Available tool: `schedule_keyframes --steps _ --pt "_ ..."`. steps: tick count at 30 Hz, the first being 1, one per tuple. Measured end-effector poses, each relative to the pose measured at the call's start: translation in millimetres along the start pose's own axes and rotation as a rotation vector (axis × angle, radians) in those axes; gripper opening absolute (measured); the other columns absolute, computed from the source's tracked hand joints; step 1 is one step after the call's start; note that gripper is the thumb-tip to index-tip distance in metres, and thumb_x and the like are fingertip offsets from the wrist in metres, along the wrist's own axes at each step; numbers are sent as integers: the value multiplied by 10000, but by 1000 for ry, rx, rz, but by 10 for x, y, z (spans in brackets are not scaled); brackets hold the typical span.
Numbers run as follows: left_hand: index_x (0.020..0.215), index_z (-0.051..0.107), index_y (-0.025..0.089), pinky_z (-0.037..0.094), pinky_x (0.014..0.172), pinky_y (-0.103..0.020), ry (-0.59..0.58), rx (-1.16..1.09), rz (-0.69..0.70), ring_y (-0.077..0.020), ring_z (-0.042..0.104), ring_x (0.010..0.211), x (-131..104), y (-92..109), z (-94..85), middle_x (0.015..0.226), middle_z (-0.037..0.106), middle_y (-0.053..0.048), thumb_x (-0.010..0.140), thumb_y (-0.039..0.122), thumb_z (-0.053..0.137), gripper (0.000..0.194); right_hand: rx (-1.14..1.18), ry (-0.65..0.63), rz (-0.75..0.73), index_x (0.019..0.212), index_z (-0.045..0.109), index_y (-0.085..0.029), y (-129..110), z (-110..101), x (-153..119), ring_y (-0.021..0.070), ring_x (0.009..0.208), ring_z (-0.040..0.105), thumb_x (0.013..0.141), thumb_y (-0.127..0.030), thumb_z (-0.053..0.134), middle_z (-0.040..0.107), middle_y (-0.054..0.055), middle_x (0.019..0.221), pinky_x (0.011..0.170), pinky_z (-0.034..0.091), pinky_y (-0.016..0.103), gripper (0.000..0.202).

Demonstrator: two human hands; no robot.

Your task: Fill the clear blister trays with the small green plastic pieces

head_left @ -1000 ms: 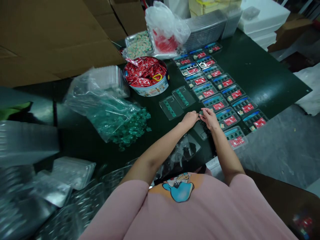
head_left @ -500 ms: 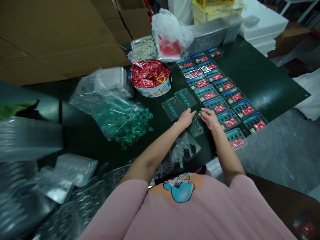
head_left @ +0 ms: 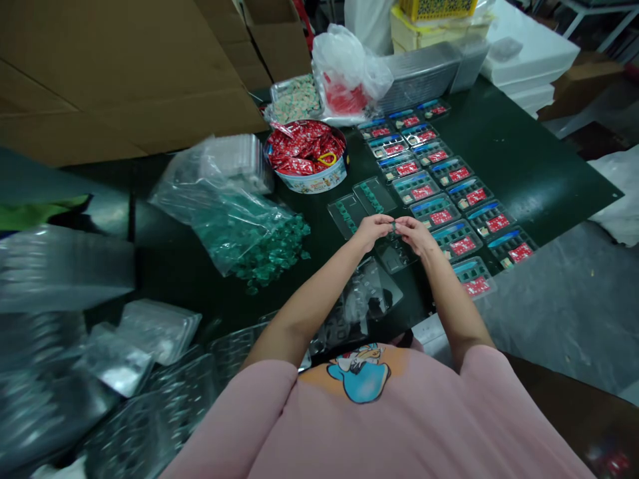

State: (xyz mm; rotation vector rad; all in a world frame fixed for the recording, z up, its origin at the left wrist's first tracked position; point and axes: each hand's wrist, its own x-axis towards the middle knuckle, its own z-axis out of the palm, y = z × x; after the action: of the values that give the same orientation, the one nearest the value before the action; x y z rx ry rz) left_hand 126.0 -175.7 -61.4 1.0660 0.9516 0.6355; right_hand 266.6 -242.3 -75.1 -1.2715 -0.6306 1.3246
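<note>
My left hand [head_left: 375, 229] and my right hand [head_left: 413, 233] meet fingertip to fingertip, both pinching one small green plastic piece [head_left: 393, 227]. Its exact kind is too small to tell. Just below them lies a clear plastic tray [head_left: 394, 256] with moulded hollows. Beyond my left hand are two more clear trays, one farther off [head_left: 382, 194] and one nearer [head_left: 338, 211], each with a row of green pieces. A loose heap of green translucent pieces [head_left: 274, 256] spills from a clear bag [head_left: 200, 193] to the left.
Filled trays [head_left: 462, 246] with red packets and blue sticks stand in rows on the right. A round tin [head_left: 312, 181] of red packets sits behind, near a plastic bag [head_left: 349, 73]. Stacked clear trays [head_left: 64, 269] crowd the left; cardboard [head_left: 124, 73] rises at the back left.
My hands have come together from slightly apart. My left fingers have moved right and now join the right ones on the small green piece, above the tray.
</note>
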Motion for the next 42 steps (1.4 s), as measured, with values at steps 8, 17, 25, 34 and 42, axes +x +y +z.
schedule_keyframes --steps 8,17,25,34,42 --pt "804 721 131 445 643 -248 65 373 138 -120 574 618 51 -182 49 669 665 -12 668 134 654 151 -247 115 -5 792 625 -183 146 -33 42 110 627 619 629 -343 739 632 -25 666 451 299 164 255" --pt "822 774 194 482 845 -299 112 873 289 -197 652 865 -19 -225 97 884 743 -53 778 141 585 202 -590 131 -150 803 648 -189 297 -101 105 142 674 648 748 -229 590 678 -11 718 712 501 273 89" --pt "982 768 195 477 858 -300 119 1082 352 -201 641 912 -15 -280 41 986 720 -85 869 162 519 275 -932 169 -356 902 686 -200 246 -58 4 174 823 650 808 -161 533 713 29 875 830 490 304 183" --pt "1046 742 201 471 846 -305 -59 1197 414 -205 614 917 -53 -286 69 954 670 -85 850 227 608 238 -1115 165 -389 942 696 -199 187 -88 -41 195 878 641 840 -140 518 708 61 936 854 479 319 214" --pt "854 767 195 477 781 -287 -61 960 307 -207 646 831 -70 -301 109 803 700 -52 775 175 653 141 -1210 54 -419 903 696 -185 118 -35 -93 199 826 627 798 -163 586 694 74 893 793 472 311 154"
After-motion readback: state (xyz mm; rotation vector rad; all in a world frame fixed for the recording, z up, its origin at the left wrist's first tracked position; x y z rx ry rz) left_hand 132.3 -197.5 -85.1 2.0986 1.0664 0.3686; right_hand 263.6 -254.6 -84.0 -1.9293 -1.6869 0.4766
